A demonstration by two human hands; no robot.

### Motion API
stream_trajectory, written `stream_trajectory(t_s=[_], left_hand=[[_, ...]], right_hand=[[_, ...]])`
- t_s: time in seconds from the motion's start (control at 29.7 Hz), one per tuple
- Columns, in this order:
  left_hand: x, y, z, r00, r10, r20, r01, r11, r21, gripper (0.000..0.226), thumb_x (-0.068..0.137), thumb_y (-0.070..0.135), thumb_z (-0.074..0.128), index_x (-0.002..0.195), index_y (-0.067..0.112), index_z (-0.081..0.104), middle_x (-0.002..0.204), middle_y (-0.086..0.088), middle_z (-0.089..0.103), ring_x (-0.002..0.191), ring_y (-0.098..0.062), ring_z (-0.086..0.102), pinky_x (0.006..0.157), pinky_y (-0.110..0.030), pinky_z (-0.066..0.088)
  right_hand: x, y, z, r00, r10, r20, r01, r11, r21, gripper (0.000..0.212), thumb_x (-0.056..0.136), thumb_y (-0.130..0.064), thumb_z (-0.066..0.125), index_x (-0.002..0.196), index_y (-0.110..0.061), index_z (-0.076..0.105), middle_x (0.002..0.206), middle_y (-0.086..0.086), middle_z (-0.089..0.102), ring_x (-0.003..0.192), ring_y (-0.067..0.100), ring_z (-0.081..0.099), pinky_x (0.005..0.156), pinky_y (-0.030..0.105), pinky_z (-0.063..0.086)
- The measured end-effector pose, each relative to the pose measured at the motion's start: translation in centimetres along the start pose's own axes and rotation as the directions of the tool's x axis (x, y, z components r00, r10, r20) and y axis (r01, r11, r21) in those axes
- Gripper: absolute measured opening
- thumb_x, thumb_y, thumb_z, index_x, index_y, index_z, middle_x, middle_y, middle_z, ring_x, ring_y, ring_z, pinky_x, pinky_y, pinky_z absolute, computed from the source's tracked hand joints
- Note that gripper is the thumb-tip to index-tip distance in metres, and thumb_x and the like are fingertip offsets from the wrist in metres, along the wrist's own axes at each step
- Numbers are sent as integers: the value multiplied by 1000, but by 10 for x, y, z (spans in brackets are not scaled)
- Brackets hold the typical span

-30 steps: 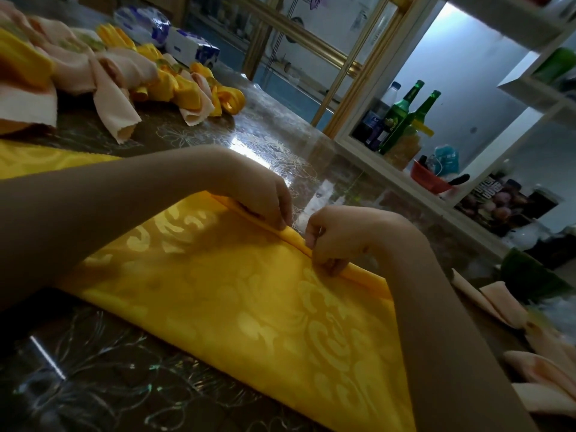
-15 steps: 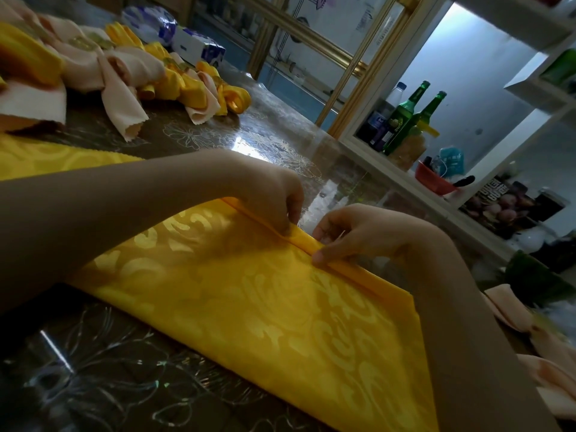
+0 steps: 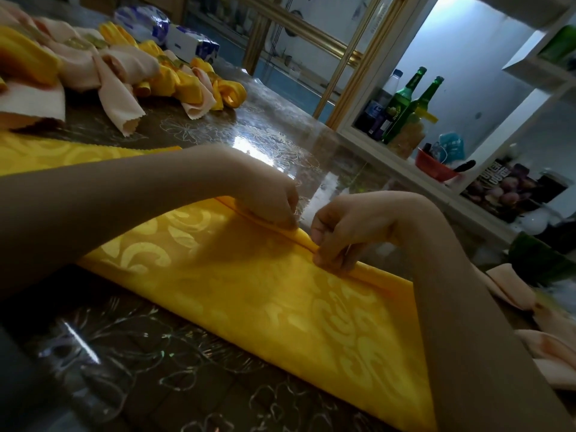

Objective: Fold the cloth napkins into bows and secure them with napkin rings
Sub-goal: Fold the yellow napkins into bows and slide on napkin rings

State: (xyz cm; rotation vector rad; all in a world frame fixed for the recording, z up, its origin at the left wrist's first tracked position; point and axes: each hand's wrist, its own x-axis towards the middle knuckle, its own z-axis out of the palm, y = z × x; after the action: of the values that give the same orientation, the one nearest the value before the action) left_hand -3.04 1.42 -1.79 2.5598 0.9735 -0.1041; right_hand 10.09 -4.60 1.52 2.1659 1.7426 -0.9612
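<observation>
Work piece: the yellow damask napkin (image 3: 249,291) lies flat on the tabletop (image 3: 280,145) mid-view, running from 9 o'clock toward 5 o'clock. Its far long edge is turned up into a narrow pleat.
Left hand: the left hand (image 3: 268,201) sits on that pleat at the napkin's 12 o'clock. The grip is narrow, with fingertips curled down onto the fold and pinching it.
Right hand: the right hand (image 3: 343,232) is just beside the left, toward 3 o'clock, and the two do not touch. Its grip is also narrow, with thumb and fingers pinching the same fold.
Stage (our judgement): early on this napkin. We see pleating only at the far edge, and most of the cloth is flat.
Left to do: pleat the rest toward 6 o'clock, gather the middle, then fit a ring.
Done: a heap of finished bows (image 3: 124,67), yellow and peach, lies at 10 o'clock, well apart from the hands. Glints in the heap may be rings, but they are too small for us to tell.
Napkin rings: we can make out no loose one.
Stock: peach napkins (image 3: 514,291) lie at 4 o'clock, partly cut off by the frame.
Surroundings: a tissue pack (image 3: 190,45) sits at 11 o'clock behind the heap. Green bottles (image 3: 402,101) and a red bowl (image 3: 436,168) stand on a shelf at 2 o'clock, off the tabletop.
In the way: we see nothing on the pleating path. The left forearm (image 3: 109,207) crosses and hides the napkin's 9 o'clock end. A yellow cloth edge (image 3: 62,154) shows beyond it, and we cannot tell whether it is a separate napkin.
</observation>
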Motion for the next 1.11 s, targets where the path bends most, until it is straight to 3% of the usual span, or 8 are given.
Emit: stream_trajectory(t_s=[0.13,0.37,0.51,0.57,0.78,0.88,0.98,1.11], left_hand=[[-4,-3,8,996,-6,-84,6,1000,0,20,94,36,52,100,18,56,86,2,51,69,-10,45,53,-17,33],[-5,-7,16,982,-14,-188,-9,993,-120,26,88,36,61,110,21,59,75,14,40,70,-6,42,54,-12,31],[-12,-10,29,938,62,-342,-104,989,-106,25,87,36,62,109,23,62,71,18,37,69,-7,42,58,-21,33],[-15,-11,32,910,88,-404,-125,990,-67,25,87,37,62,107,24,63,71,17,37,77,-11,42,65,-25,35],[-26,-11,33,859,224,-460,-148,970,195,22,85,37,58,106,28,59,98,8,56,84,-10,45,68,-25,35],[-29,-9,34,845,277,-457,-157,946,284,24,83,44,49,98,26,56,89,4,59,80,-16,52,67,-27,35],[-31,-7,35,854,193,-482,-130,978,162,23,91,39,43,96,21,57,78,4,50,78,-17,50,69,-30,40],[-24,-7,36,885,61,-462,-35,997,64,25,94,38,45,101,19,58,92,-2,57,89,-20,54,71,-30,41]], right_hand=[[-7,1,2,998,20,-52,-13,992,126,15,89,-9,60,98,4,59,71,13,62,56,15,65,58,26,59],[-6,-3,10,984,89,-157,-64,985,158,20,85,-4,64,104,-3,57,72,10,63,52,13,62,53,26,57],[-6,1,20,960,66,-272,-79,996,-37,16,85,-17,67,97,-9,61,77,3,63,64,11,61,59,23,54],[-5,3,26,928,9,-373,-84,979,-187,15,84,-24,67,93,-13,62,84,1,59,76,13,55,67,26,47],[-10,7,61,791,-196,-580,106,977,-185,25,85,-10,57,74,-25,41,78,-5,46,68,8,42,57,21,36],[-11,13,74,717,-308,-625,196,950,-244,24,83,-11,53,74,-26,36,76,-6,44,66,7,40,56,23,31],[-15,14,65,786,-337,-519,208,934,-291,24,85,-15,55,76,-29,37,79,-7,43,67,4,38,56,21,31],[-24,20,55,845,-316,-432,268,948,-170,9,91,-18,57,85,-25,56,83,-6,56,70,4,51,62,18,44]])
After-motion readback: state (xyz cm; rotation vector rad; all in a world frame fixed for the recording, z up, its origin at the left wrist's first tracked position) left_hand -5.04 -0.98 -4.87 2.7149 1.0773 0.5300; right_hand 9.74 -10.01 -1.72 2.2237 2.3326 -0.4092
